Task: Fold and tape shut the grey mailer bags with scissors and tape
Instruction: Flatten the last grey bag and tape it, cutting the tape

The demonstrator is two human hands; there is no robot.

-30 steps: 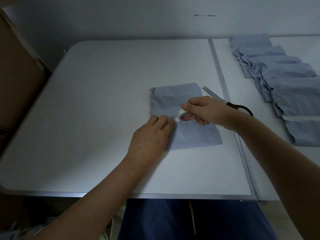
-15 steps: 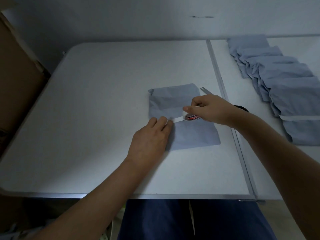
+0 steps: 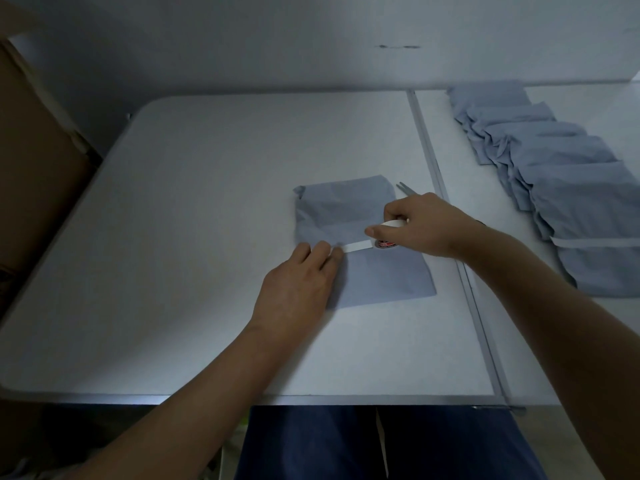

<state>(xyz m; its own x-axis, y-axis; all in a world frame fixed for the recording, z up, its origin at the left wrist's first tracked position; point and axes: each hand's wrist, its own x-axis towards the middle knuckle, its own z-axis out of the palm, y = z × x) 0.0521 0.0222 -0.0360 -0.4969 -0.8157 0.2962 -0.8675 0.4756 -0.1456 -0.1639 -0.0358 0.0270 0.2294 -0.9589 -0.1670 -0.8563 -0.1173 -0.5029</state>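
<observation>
A folded grey mailer bag [image 3: 384,275] lies flat on the white table [image 3: 194,237]. My left hand [image 3: 301,285] lies on the bag's left side, its straight fingertips pressing down the free end of a white tape strip [image 3: 356,246]. My right hand [image 3: 422,225] grips the small tape roll [image 3: 389,237] just above the bag's fold, with the strip stretched between the two hands. The scissors [image 3: 407,189] lie behind my right hand; only the blade tips show.
A row of several overlapping grey mailer bags [image 3: 568,188] lies on the adjoining table at the right, the nearest with a white tape strip. A seam [image 3: 460,271] divides the two tables. A brown cardboard box [image 3: 31,188] stands at the left edge.
My right hand has drawn the tape roll rightward, away from my left hand, so the white strip between them is longer. My left hand has stayed in place.
</observation>
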